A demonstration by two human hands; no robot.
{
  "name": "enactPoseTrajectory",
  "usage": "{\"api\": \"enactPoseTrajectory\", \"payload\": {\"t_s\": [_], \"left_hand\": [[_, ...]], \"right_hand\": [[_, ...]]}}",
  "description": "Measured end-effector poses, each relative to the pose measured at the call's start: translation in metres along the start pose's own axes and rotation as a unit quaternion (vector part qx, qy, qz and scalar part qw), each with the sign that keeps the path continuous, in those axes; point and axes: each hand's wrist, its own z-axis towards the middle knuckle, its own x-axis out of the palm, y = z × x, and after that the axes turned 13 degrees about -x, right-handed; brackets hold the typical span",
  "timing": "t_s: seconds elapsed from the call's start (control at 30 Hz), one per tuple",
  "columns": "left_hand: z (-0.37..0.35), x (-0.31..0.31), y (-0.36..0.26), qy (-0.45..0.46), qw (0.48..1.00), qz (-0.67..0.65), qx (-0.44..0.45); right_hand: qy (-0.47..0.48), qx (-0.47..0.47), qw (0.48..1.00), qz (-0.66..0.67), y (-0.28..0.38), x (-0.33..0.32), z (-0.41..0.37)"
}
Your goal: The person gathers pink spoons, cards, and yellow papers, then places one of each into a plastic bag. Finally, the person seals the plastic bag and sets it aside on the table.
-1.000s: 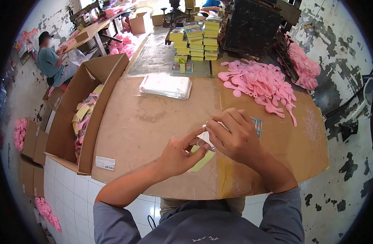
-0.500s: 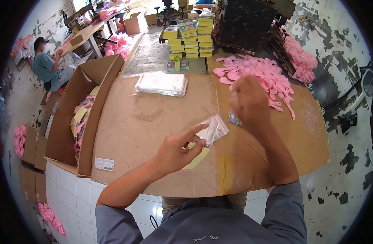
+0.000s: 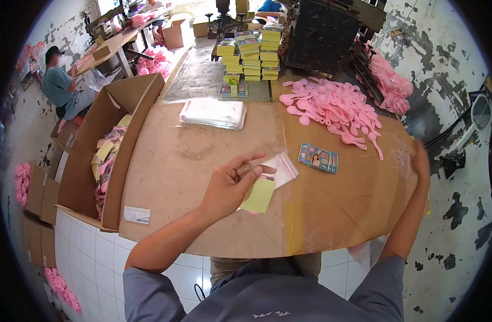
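Observation:
My left hand [image 3: 232,182] is over the middle of the cardboard-covered table, thumb and fingers closed on a clear plastic bag [image 3: 269,152]. A pale yellow card [image 3: 260,196] lies just below those fingertips. Beside them are flat clear bags with a pink-red strip [image 3: 284,169]. Out at the table's right edge is my right hand [image 3: 421,162], smeared by motion, its fingers partly hidden. Between the hands lies a small fan of printed blue cards [image 3: 317,158]. Beyond the cards spreads a heap of pink plastic spoons [image 3: 337,104].
A stack of clear bags [image 3: 213,113] lies toward the back. Banded card stacks [image 3: 250,53] stand behind it, left of a black machine [image 3: 322,35]. An open carton [image 3: 129,174] flanks the table's left edge. A person [image 3: 62,86] sits far left.
My right hand has swung from in front of the spoons to the table's right edge, uncovering the blue cards. My left fingers have closed together, and more of the yellow card shows.

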Motion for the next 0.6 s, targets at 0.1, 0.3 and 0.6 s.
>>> {"api": "enactPoseTrajectory", "payload": {"t_s": [0.1,0.3,0.6], "left_hand": [[0.004,-0.003,0.006,0.005,0.999,-0.040,-0.013],[0.008,-0.002,0.007,-0.012,0.996,-0.083,-0.024],[0.005,-0.001,0.009,-0.033,0.995,-0.074,-0.051]], "right_hand": [[0.034,0.087,0.984,-0.153,0.055,-0.014,-0.019],[-0.128,-0.012,0.972,0.198,0.256,-0.100,0.029],[0.169,-0.170,0.679,0.694,0.454,-0.095,0.018]]}}
